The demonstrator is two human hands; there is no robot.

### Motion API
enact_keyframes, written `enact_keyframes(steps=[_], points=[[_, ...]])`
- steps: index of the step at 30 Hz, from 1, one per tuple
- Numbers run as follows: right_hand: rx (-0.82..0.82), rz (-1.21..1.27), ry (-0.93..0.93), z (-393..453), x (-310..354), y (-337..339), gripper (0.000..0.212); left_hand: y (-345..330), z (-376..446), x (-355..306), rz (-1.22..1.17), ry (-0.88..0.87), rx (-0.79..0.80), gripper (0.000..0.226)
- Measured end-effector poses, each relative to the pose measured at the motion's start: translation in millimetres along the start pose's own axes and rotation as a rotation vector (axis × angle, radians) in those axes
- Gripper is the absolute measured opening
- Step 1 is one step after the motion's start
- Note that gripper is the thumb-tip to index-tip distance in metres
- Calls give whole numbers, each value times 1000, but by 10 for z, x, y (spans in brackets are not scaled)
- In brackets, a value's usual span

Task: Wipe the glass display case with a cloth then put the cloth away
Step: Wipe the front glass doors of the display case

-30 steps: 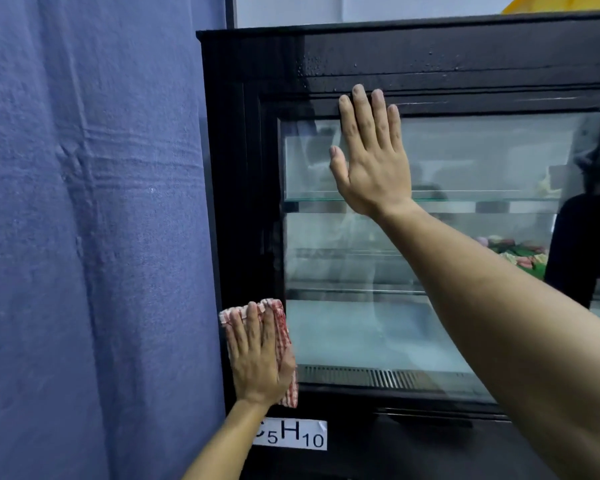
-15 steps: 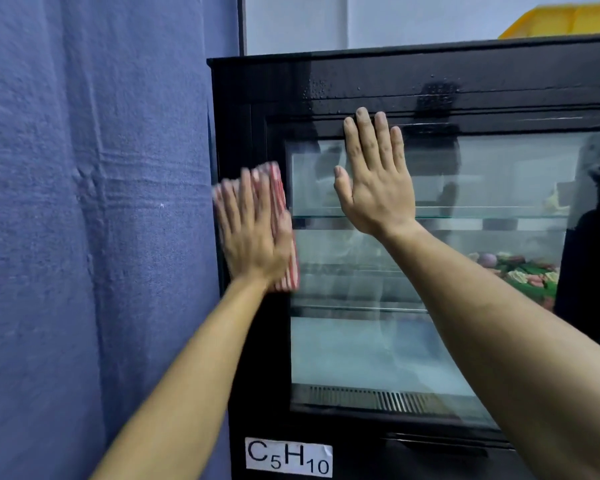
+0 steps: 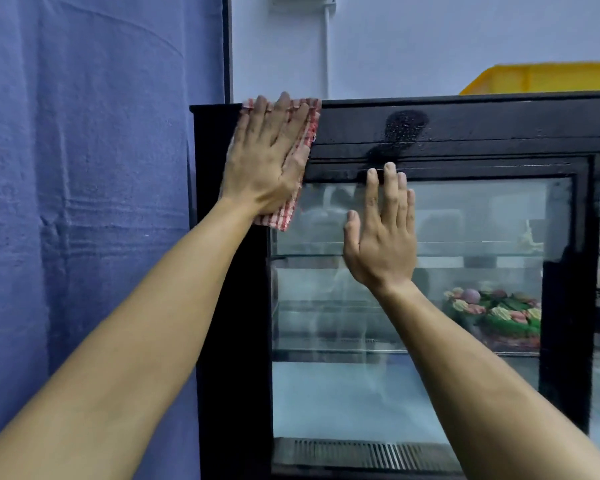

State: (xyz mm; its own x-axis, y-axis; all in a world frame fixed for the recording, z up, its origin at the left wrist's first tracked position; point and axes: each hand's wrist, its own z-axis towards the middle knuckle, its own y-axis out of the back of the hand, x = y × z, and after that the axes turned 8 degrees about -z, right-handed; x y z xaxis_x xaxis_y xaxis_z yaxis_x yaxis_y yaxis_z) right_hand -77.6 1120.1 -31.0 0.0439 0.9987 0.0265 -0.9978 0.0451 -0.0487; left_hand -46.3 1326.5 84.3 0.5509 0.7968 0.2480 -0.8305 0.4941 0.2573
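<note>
The black-framed glass display case (image 3: 465, 140) fills the right half of the view. Its glass door (image 3: 482, 216) looks streaky and wet. My left hand (image 3: 267, 157) lies flat on a folded red-and-white checked cloth (image 3: 281, 218), pressing it against the case's top left corner where frame and glass meet. The hand covers most of the cloth. My right hand (image 3: 383, 237) rests flat on the upper glass, fingers together, fingertips on the door's top frame, holding nothing.
A blue curtain (image 3: 84, 202) hangs directly left of the case. A yellow crate (image 3: 541, 77) sits on the case's top at the right. Inside, a decorated green cake (image 3: 496, 315) stands on a glass shelf. A metal grille (image 3: 354, 452) runs along the bottom.
My left hand has slid the cloth up the left frame, from near the bottom to the top corner. My right hand stays pressed on the glass. The view has tilted upward.
</note>
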Motion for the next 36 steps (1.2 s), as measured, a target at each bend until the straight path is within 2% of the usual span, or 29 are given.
enact_keyframes(steps=[2, 4, 5, 7, 9, 14, 17, 18, 21, 22, 24, 28, 32, 36], points=[[2, -2, -22, -6, -43, -1, 68, 15, -4, 38, -4, 154, -68, 65], [18, -10, -7, -26, -80, -15, 68, -44, 6, -229, -12, 268, -127, 65], [24, -15, 4, -28, -79, -22, 68, -87, 28, -433, -17, 240, -121, 65], [32, -13, 10, -25, -64, -34, 68, -183, 79, -753, -16, 58, -52, 64], [46, 0, 29, -50, -114, -28, 66, -184, 134, -702, -23, -20, -19, 64], [75, -45, 162, -106, -521, 68, 65, -42, -106, -15, -35, 371, -145, 66], [75, -56, 172, -103, -564, 85, 65, -76, -78, -187, -40, 473, -196, 68], [76, -60, 172, -100, -555, 79, 66, -112, -14, -357, -37, 439, -184, 69], [83, -76, 173, -108, -564, 65, 65, -257, 114, -826, -8, 116, -51, 69], [86, -79, 178, -118, -577, 66, 65, -276, 124, -842, -9, 55, -21, 69], [92, -80, 190, -123, -594, 71, 65, -246, 89, -613, -15, 84, -45, 69], [95, -73, 179, -124, -579, 70, 65, -142, -288, -36, -64, 448, -199, 68], [93, -71, 172, -121, -581, 64, 64, -304, -898, -322, -122, 455, -211, 71], [107, -63, 164, -134, -557, 72, 65, -483, -2001, -629, -128, 454, -86, 75]])
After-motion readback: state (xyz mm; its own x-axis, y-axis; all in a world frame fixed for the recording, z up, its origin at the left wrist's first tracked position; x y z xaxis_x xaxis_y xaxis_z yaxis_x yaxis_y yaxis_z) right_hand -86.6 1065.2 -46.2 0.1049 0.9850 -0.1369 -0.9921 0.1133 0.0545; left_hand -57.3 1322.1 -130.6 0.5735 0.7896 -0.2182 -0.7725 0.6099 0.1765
